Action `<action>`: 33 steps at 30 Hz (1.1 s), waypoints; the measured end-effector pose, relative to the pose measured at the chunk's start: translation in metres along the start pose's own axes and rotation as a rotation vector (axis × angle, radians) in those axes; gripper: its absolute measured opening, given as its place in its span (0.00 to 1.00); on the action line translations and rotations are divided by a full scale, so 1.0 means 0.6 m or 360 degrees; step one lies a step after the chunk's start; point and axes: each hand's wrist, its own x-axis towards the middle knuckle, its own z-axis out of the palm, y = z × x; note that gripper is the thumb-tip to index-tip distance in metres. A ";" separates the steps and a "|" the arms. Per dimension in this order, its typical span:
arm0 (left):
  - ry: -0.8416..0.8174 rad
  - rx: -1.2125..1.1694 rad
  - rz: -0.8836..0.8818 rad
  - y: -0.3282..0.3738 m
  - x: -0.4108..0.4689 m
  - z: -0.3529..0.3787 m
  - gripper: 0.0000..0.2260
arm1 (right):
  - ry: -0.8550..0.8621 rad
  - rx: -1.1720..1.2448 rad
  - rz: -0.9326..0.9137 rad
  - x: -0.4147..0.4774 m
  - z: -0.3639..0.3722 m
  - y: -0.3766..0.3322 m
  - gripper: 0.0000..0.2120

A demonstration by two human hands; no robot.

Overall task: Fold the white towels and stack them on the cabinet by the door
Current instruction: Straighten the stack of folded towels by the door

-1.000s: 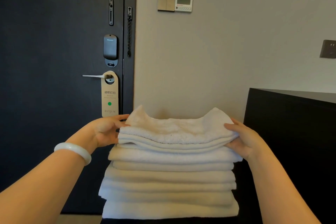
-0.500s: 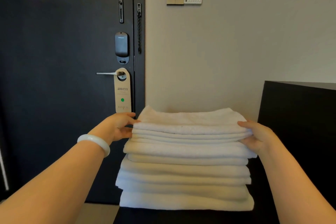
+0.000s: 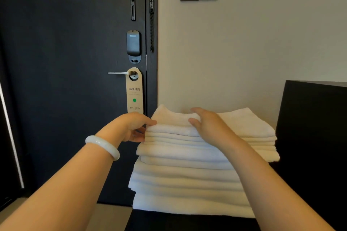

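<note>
a stack of white towels [image 3: 187,174] sits on the dark cabinet [image 3: 169,221] beside the black door [image 3: 56,99], close to the wall. the towels are thick and folded flat, with soft rounded edges roughly in line. the left hand [image 3: 134,126] pinches the left edge of the top towel [image 3: 244,124], thumb above, fingers under. the right hand [image 3: 208,125] rests palm down on it, fingers relaxed.
</note>
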 end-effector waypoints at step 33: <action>-0.0211 -0.0448 -0.0119 -0.022 0.012 -0.017 0.06 | -0.0037 -0.0749 -0.0540 -0.040 0.054 -0.048 0.30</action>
